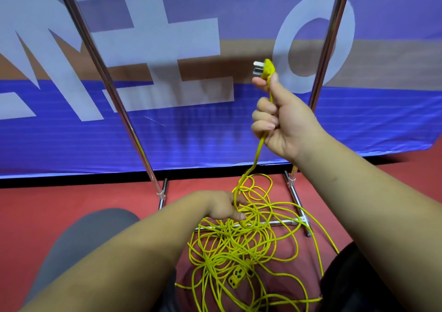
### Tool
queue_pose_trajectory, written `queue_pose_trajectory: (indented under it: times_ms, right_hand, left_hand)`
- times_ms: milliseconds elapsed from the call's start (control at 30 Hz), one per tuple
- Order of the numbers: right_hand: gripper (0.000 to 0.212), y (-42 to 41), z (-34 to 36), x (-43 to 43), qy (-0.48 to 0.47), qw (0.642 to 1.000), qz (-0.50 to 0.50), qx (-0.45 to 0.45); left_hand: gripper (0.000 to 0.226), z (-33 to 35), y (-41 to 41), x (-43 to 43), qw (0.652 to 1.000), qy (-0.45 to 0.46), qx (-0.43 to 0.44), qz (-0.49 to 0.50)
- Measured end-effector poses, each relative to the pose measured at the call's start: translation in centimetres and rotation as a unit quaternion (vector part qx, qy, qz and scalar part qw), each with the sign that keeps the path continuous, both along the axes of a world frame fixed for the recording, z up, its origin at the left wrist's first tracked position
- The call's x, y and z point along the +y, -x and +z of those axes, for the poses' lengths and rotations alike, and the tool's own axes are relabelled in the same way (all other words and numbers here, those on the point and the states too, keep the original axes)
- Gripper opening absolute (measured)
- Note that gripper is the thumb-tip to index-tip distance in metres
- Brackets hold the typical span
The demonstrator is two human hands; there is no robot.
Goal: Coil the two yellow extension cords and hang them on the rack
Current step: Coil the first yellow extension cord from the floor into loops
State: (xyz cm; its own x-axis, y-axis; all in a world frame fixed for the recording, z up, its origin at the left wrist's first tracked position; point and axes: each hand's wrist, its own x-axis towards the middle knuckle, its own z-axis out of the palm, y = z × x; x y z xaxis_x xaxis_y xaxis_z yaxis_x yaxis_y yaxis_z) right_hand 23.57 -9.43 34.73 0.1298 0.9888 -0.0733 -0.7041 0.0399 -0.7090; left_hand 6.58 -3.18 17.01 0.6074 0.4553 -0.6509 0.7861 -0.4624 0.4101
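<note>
Closest to me, low and to the left of the rack [105, 77], is my knee [83, 237] in grey trousers, with both bare forearms reaching out past it. My right hand [285, 122] is raised between the rack's two uprights, nearer the right one. Its fingers are curled round one strand of the yellow cords [239, 244], and thumb and forefinger pinch that strand just under the plug [266, 69], whose metal prongs point left. From that fist the strand drops straight down to my left hand [223, 207], which sits low at the rack's foot bar. The strand runs along its fingers, but they are turned away from me, so I cannot tell whether they close on it. The rest of the yellow cords lie in a loose tangle on the red floor [59, 201], draped over the rack's foot bar and spreading toward me, with a yellow socket block [236, 277] in the near part of the heap. Behind the rack hangs a blue banner [191, 142] with large white letters.
</note>
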Motion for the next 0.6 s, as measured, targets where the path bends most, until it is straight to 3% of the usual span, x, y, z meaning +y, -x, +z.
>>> queue_pose_trajectory:
  times_ms: [67, 133, 233, 367, 467, 533, 600]
  right_hand:
    - [0.034, -0.2, 0.1, -0.1, -0.019, 0.999, -0.029, 0.003]
    - [0.033, -0.9, 0.0, -0.3, -0.037, 0.996, -0.064, -0.04]
    - [0.025, -2.4, -0.5, -0.6, -0.075, 0.96, -0.104, -0.251]
    - [0.026, -3.2, -1.8, -1.0, -0.05, 0.888, -0.059, -0.454]
    - [0.033, -2.7, -3.7, -1.2, 0.037, 0.793, 0.035, -0.607]
    - [0.041, -2.0, -5.5, -0.8, 0.079, 0.76, 0.106, -0.636]
    - [0.042, -0.9, -7.3, -0.4, 0.084, 0.753, 0.165, -0.631]
  left_hand:
    - [0.036, -0.5, 0.0, -0.2, 1.0, 0.027, 0.004, -0.003]
    - [0.031, -0.4, 0.2, -0.1, 0.999, 0.04, -0.004, 0.017]
    - [0.034, 1.0, 0.4, 0.7, 0.979, 0.084, -0.077, 0.167]
    - [0.032, 6.1, 0.5, 2.0, 0.879, 0.144, -0.265, 0.369]
    - [0.029, 9.9, 1.0, 2.2, 0.809, 0.205, -0.34, 0.434]
    - [0.023, 11.3, 1.5, 2.2, 0.756, 0.252, -0.38, 0.471]
    - [0.022, 12.1, 2.0, 2.1, 0.707, 0.283, -0.414, 0.498]
